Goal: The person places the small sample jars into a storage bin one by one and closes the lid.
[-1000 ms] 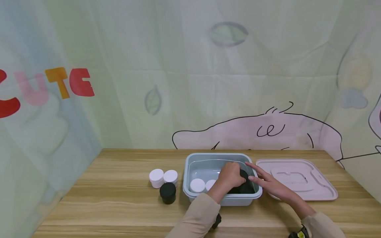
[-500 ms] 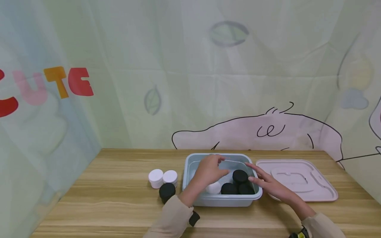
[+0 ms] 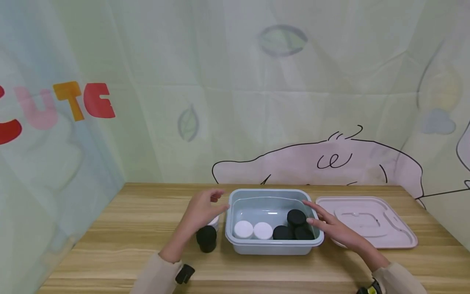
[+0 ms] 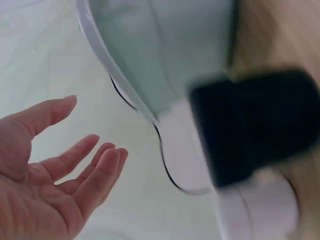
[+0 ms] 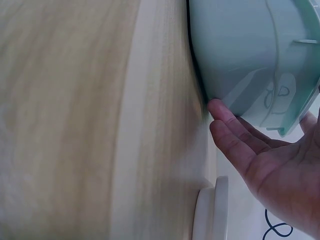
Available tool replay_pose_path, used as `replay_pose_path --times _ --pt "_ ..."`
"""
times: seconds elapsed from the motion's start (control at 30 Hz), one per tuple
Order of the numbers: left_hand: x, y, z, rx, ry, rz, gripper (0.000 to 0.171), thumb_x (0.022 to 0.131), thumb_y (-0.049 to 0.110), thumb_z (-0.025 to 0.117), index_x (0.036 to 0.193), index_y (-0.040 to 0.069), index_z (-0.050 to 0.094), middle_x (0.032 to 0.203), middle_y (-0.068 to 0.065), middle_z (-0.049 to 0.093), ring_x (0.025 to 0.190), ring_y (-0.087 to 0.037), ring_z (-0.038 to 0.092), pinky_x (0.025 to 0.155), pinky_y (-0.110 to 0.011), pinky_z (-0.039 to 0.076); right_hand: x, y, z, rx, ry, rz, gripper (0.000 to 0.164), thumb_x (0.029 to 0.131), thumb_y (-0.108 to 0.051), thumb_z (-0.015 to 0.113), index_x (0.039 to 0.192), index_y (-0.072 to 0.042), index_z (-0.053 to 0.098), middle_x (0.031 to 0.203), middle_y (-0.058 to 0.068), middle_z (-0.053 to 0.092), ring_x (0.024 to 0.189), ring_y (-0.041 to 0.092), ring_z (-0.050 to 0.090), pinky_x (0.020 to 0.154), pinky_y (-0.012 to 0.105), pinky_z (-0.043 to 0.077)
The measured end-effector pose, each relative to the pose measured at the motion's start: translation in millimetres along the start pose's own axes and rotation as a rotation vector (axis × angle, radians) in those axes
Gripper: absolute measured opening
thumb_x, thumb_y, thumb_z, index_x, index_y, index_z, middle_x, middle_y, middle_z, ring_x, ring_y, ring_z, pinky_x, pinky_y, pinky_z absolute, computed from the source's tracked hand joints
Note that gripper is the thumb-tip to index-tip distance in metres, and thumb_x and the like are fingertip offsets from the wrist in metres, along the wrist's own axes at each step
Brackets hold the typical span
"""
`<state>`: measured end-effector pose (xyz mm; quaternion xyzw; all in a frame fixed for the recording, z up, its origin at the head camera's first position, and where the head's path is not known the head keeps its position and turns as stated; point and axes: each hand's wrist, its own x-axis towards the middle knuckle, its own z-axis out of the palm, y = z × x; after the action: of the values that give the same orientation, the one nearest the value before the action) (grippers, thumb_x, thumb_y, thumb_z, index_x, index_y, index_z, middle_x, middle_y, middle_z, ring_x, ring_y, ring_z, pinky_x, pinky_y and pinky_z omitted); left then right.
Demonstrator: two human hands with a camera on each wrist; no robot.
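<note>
My left hand [image 3: 201, 211] hovers over small round jars left of the light-blue plastic box [image 3: 271, 248], its fingers loosely bent around nothing. Under it shows part of a white jar [image 3: 214, 223], and in front of that stands a black jar [image 3: 207, 239]. The left wrist view has the black jar [image 4: 255, 125] large and blurred, away from the fingers. Inside the box are two white jars, one at the left [image 3: 244, 229] and one beside it [image 3: 263, 231], plus black jars [image 3: 282, 232] at the right, one stacked on top. My right hand [image 3: 335, 229] rests against the box's right side, fingers extended.
A pale pink lid [image 3: 367, 222] lies flat on the wooden table [image 3: 110, 245], right of the box and partly behind my right hand. A printed curtain [image 3: 165, 122] hangs along the table's back edge.
My left hand has left the black jars in the box and moved left, out over the jars on the table. A black jar now sits atop the others. My right hand stays put.
</note>
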<state>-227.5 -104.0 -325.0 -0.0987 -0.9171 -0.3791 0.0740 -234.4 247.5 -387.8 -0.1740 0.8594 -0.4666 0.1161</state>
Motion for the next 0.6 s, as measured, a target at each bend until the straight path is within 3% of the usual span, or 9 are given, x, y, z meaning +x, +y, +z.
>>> replay_pose_path --times 0.33,0.6 --pt "-3.7 -59.9 -20.0 0.066 0.022 0.002 0.041 0.079 0.014 0.069 0.115 -0.002 0.059 0.111 -0.021 0.060 0.103 -0.035 0.055 0.085 -0.046 0.045 -0.2 0.4 0.9 0.022 -0.003 0.014 0.055 0.096 -0.030 0.043 0.145 -0.019 0.020 0.149 0.022 0.008 0.127 0.053 0.020 0.091 0.067 0.028" --pt "-10.6 -78.0 -27.8 0.104 0.009 0.011 0.043 0.071 0.010 0.076 0.107 -0.007 0.061 0.105 -0.022 0.063 0.094 -0.034 0.058 0.081 -0.044 0.046 0.1 -0.1 0.8 0.022 -0.001 0.022 0.055 0.096 -0.031 0.042 0.145 -0.018 0.020 0.149 0.022 0.008 0.128 0.052 0.019 0.092 0.068 0.025"
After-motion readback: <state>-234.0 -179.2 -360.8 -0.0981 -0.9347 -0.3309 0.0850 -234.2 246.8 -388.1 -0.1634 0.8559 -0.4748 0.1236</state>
